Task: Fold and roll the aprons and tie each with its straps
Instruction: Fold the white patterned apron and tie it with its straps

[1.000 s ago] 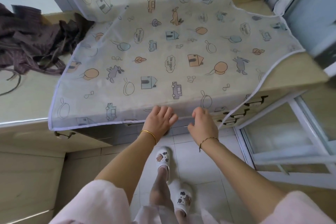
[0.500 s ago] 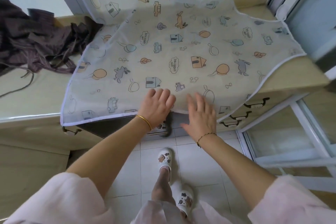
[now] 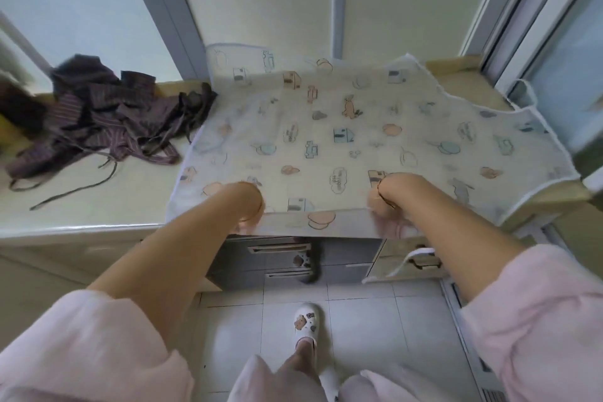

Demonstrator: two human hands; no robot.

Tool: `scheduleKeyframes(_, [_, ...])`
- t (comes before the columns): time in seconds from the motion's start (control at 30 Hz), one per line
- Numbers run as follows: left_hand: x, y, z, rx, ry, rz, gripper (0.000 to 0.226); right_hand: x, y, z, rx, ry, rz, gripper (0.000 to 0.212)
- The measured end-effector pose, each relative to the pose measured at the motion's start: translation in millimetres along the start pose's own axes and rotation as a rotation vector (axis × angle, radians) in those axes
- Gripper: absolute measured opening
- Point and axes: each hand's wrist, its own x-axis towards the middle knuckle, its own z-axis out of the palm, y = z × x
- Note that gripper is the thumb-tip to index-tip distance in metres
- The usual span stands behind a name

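A translucent white apron point(image 3: 342, 140) printed with small houses, cars and animals lies spread over the counter point(image 3: 81, 206). Its near edge is lifted and drapes over both my hands, so I see them only blurred through the fabric. My left hand point(image 3: 249, 209) grips the near edge left of the middle. My right hand point(image 3: 388, 209) grips it about a forearm's length further right, fingers curled downward. A white strap point(image 3: 404, 263) hangs below the counter edge on the right. A dark striped apron point(image 3: 98, 117) with loose straps lies crumpled at the back left.
Grey drawers point(image 3: 280, 258) with handles sit under the counter in front of me. Window frames and a wall close off the back, and a sliding door frame point(image 3: 522, 26) stands at the right. My slippered foot point(image 3: 306, 323) is on the tiled floor.
My hands went from resting on the hanging near edge to gripping it beneath the fabric and lifting it up over the counter. They have also moved apart. The camera view has tilted upward.
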Motion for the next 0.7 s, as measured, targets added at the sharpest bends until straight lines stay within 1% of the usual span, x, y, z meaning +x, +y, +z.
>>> scheduleKeyframes(0.03, [-5.7,0.4,-6.3,0.111,-0.118,0.048,0.042,-8.7,3.1,-6.0,-0.021,-0.142,0.027,0.03])
scheduleKeyframes(0.07, [-14.1,-1.2,-13.7,0.169,-0.211,0.082,0.047,-11.9,5.9,-12.0,-0.026,-0.212,0.032,0.031])
scheduleKeyframes(0.1, [-20.1,-5.8,-22.6,0.171,-0.261,0.098,0.051,-16.0,8.3,-19.8,-0.011,-0.194,0.033,0.03])
scheduleKeyframes(0.13, [-20.7,-11.4,-29.2,0.165,-0.286,0.114,0.055,-16.2,11.8,-25.6,-0.022,-0.135,0.029,0.03])
scheduleKeyframes(0.17, [-21.8,-21.0,-37.6,0.15,-0.306,0.126,0.058,-16.7,16.4,-37.3,-0.104,-0.126,0.02,0.033])
scheduleKeyframes(0.2, [-23.2,-29.2,-43.9,0.127,-0.325,0.138,0.063,-19.8,21.1,-47.3,-0.167,-0.17,0.037,0.035])
scheduleKeyframes(0.27, [-27.7,-53.5,-63.4,0.113,-0.342,0.136,0.069,-24.5,29.7,-77.2,-0.135,-0.245,0.141,0.032])
scheduleKeyframes(0.3, [-29.4,-65.8,-73.6,0.092,-0.355,0.126,0.064,-26.8,31.4,-92.7,-0.108,-0.254,0.202,0.023])
scheduleKeyframes(0.33, [-29.6,-79.1,-84.8,0.062,-0.398,0.119,0.055,-31.3,35.3,-106.1,-0.113,-0.227,0.245,0.029])
scheduleKeyframes(0.37, [-28.3,-94.4,-98.4,0.013,-0.433,0.085,0.048,-34.0,36.2,-123.4,-0.169,-0.171,0.267,0.045])
scheduleKeyframes(0.4, [-20.7,-109.9,-114.3,-0.072,-0.46,0.019,0.043,-31.1,36.6,-142.7,-0.213,-0.061,0.3,0.053])
scheduleKeyframes(0.43, [-16.3,-121.2,-127.6,-0.122,-0.436,-0.06,0.041,-27.7,37.6,-155.1,-0.169,0.048,0.308,0.049])
scheduleKeyframes(0.47, [-8.4,-130.7,-136.1,-0.116,-0.334,-0.129,0.042,-20.2,39.5,-165.6,-0.108,0.132,0.315,0.041])
scheduleKeyframes(0.5, [1.9,-140.4,-147.4,-0.104,-0.167,-0.193,0.044,-0.1,44.1,-180.8,-0.035,0.247,0.309,0.031])
scheduleKeyframes(0.53, [20.3,-148.0,-158.3,-0.099,0.009,-0.256,0.04,20.2,48.3,-194.7,0.006,0.386,0.3,0.02])
scheduleKeyframes(0.57, [42.5,-155.3,-169.9,-0.146,0.14,-0.332,0.036,39.1,48.9,-208.6,0.03,0.479,0.316,0.02])
scheduleKeyframes(0.6, [62.9,-158.8,-178.6,-0.206,0.219,-0.393,0.028,59.2,48.7,-219.9,0.057,0.543,0.331,0.026])
scheduleKeyframes(0.63, [82.7,-161.4,-188.1,-0.263,0.281,-0.434,0.027,81.4,49.6,-230.9,0.089,0.598,0.334,0.029])
scheduleKeyframes(0.7, [127.2,-168.5,-201.1,-0.238,0.422,-0.445,0.027,123.4,50.6,-252.5,0.068,0.647,0.337,0.031])
